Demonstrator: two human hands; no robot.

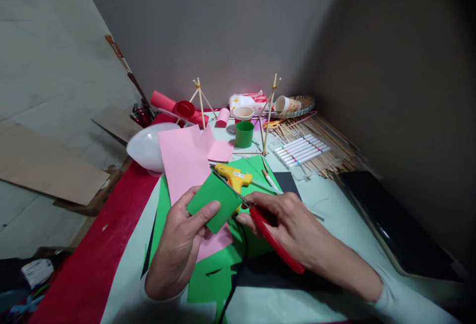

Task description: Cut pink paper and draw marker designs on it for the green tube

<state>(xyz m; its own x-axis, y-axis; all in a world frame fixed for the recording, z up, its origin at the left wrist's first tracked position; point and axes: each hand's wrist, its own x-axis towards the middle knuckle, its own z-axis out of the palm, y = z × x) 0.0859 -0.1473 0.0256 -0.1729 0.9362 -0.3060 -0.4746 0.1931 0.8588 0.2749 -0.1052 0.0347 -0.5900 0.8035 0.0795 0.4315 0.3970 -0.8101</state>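
Note:
My left hand [178, 244] pinches a small green paper piece [213, 201] between thumb and fingers, holding it above the table. My right hand [293, 230] is closed around red-handled scissors [271, 237]; their blades run along the top edge of the green piece. Under the hands lie green paper sheets [211, 279], a pink sheet [184, 158] and black paper [286, 183]. A yellow glue gun [232, 175] rests just beyond the green piece.
A white bowl [147, 145] sits at the left by a red sheet [96, 259]. Behind are a green cup [244, 134], paper cups, stick tripods [201, 101], a row of markers [302, 149], bamboo sticks and a woven tray [305, 103]. A dark flat object [390, 220] lies at right.

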